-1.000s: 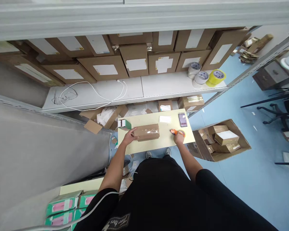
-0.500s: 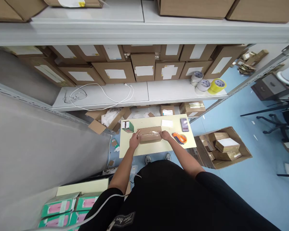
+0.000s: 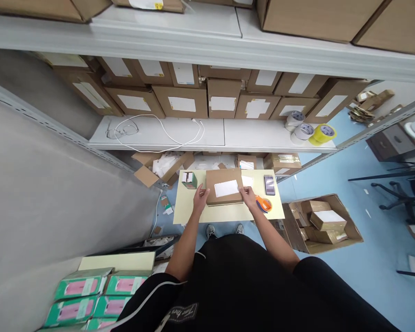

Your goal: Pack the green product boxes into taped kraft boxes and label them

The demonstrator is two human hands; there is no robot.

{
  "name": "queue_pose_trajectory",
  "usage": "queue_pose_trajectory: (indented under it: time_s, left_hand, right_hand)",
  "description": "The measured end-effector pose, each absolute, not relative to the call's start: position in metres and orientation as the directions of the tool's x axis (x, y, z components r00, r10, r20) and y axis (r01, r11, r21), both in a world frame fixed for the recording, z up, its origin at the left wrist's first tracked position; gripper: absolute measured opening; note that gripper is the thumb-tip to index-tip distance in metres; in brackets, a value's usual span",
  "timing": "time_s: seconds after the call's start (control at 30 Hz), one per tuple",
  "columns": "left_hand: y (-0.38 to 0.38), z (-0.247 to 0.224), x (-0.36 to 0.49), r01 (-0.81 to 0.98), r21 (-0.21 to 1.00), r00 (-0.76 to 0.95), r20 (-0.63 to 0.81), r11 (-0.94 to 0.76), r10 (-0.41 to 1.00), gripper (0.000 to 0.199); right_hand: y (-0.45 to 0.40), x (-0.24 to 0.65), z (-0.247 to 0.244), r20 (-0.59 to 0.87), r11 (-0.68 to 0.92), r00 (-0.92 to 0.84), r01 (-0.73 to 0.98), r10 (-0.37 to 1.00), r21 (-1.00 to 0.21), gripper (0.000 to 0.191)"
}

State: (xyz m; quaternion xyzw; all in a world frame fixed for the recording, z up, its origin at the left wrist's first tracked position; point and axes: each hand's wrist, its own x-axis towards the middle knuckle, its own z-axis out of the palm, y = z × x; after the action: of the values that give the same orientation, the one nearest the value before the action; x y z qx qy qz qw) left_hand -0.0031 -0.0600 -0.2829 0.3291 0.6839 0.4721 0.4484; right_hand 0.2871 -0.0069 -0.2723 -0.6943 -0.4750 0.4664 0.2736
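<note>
A person in black steadies a cardboard box [image 3: 222,177] over the middle of a pale yellow table [image 3: 193,213], a white label [image 3: 227,188] uppermost. The left hand [image 3: 200,199] is at the box's left edge, thumb spread from the fingers; whether those fingers curl beneath cannot be told. The right hand [image 3: 248,196] is at the right edge, thumb and fingers drawn together and apparently pinching the cardboard just beside the label's end. Whether the base rests flat or is slightly raised is unclear.

Holding the box well likely calls for even, light pressure from both sides, so that it stays square and its walls do not buckle. Fingertips are best kept on bare cardboard, away from the label's corners.

The box's far side reaches about the table's far edge, below the white shelf [image 3: 256,133], making that the tightest direction. A small green carton [image 3: 189,180] stands near the left hand; an orange and blue tool [image 3: 263,203] lies just right of the right hand, where a sideways sweep could knock it. A phone-like object [image 3: 269,185] lies farther right, and white paper [image 3: 248,180] sits behind the right hand. The roomiest strip appears to run along the near edge.
</note>
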Motion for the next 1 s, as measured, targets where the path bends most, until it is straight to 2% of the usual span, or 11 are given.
queue_pose_trajectory:
  time_s: [0.13, 0.2, 0.27, 0.33, 0.47, 0.6, 0.67, 0.73, 0.83, 0.93, 1.0]
  left_hand:
    - [-0.073, -0.313, 0.014, 0.186, 0.857, -0.277, -0.423, 0.48, 0.863, 0.08]
    - [-0.081, -0.327, 0.021, 0.28, 0.779, -0.23, -0.514, 0.562, 0.827, 0.074]
    - [-0.088, -0.335, 0.024, 0.319, 0.735, -0.206, -0.562, 0.598, 0.801, 0.067]
    - [-0.091, -0.338, 0.026, 0.315, 0.733, -0.21, -0.566, 0.603, 0.797, 0.068]
    - [-0.09, -0.331, 0.024, 0.217, 0.808, -0.243, -0.499, 0.548, 0.832, 0.091]
    - [-0.091, -0.317, 0.015, 0.116, 0.922, -0.268, -0.33, 0.371, 0.905, 0.107]
    - [-0.094, -0.31, 0.011, 0.138, 0.938, -0.249, -0.278, 0.318, 0.928, 0.113]
    - [-0.097, -0.306, 0.01, 0.197, 0.936, -0.215, -0.249, 0.291, 0.945, 0.115]
    - [-0.101, -0.301, 0.015, 0.316, 0.911, -0.185, -0.214, 0.265, 0.959, 0.101]
    - [-0.099, -0.297, 0.023, 0.383, 0.887, -0.218, -0.184, 0.257, 0.959, 0.072]
    - [-0.094, -0.294, 0.027, 0.411, 0.873, -0.235, -0.177, 0.263, 0.956, 0.063]
  right_hand:
    - [-0.024, 0.282, -0.299, -0.492, -0.435, 0.058, 0.563, 0.869, -0.702, 0.059]
    - [-0.034, 0.281, -0.311, -0.554, -0.454, 0.052, 0.639, 0.831, -0.621, 0.061]
    - [-0.042, 0.281, -0.32, -0.57, -0.458, 0.055, 0.66, 0.82, -0.596, 0.062]
    - [-0.046, 0.281, -0.324, -0.561, -0.463, 0.057, 0.638, 0.826, -0.616, 0.06]
    - [-0.039, 0.281, -0.314, -0.526, -0.459, 0.035, 0.541, 0.849, -0.705, 0.056]
    - [-0.032, 0.291, -0.29, -0.375, -0.357, -0.066, 0.19, 0.925, -0.915, 0.071]
    - [-0.032, 0.298, -0.279, -0.385, -0.372, -0.104, 0.128, 0.917, -0.92, 0.078]
    - [-0.036, 0.303, -0.271, -0.451, -0.433, -0.078, 0.173, 0.889, -0.884, 0.077]
    - [-0.04, 0.302, -0.269, -0.501, -0.493, 0.037, 0.251, 0.864, -0.833, 0.071]
    - [-0.039, 0.297, -0.274, -0.434, -0.438, 0.087, 0.321, 0.896, -0.839, 0.072]
    - [-0.035, 0.295, -0.277, -0.388, -0.398, 0.107, 0.397, 0.915, -0.827, 0.064]
